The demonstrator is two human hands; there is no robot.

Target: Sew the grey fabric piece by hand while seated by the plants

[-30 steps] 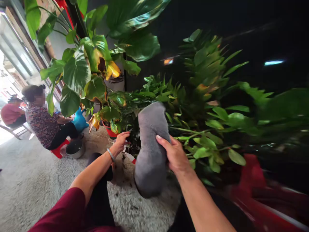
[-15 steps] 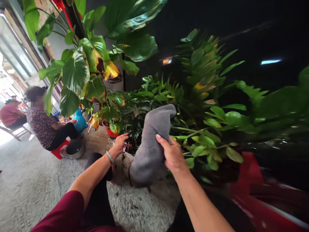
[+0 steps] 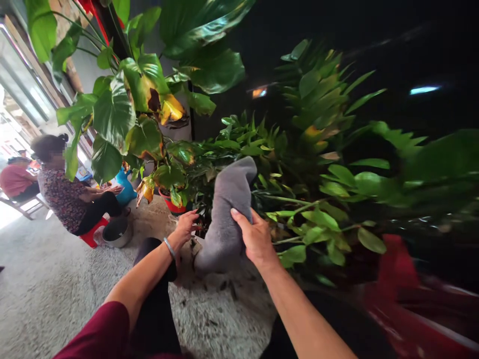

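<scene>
My right hand point(image 3: 258, 237) is closed around a soft grey cloth point(image 3: 227, 212), its thumb lying on the near face. The cloth is plush, its top end folded over to the right, and it hangs above the concrete floor in front of the plants. My left hand point(image 3: 186, 225), with a silvery bangle at the wrist, is stretched out just left of the cloth, fingers apart. A narrow gap separates it from the cloth, and nothing shows in it.
Large-leaved plants point(image 3: 116, 107) and low leafy greens point(image 3: 318, 224) stand ahead. To the left a person point(image 3: 62, 187) sits on a red stool point(image 3: 92, 233) beside a grey basin point(image 3: 117, 232). Something red point(image 3: 396, 264) is blurred at the right.
My right hand and the grey cloth have shifted a little to the left, closer to my left hand. My left hand stays almost where it was, still spread.
</scene>
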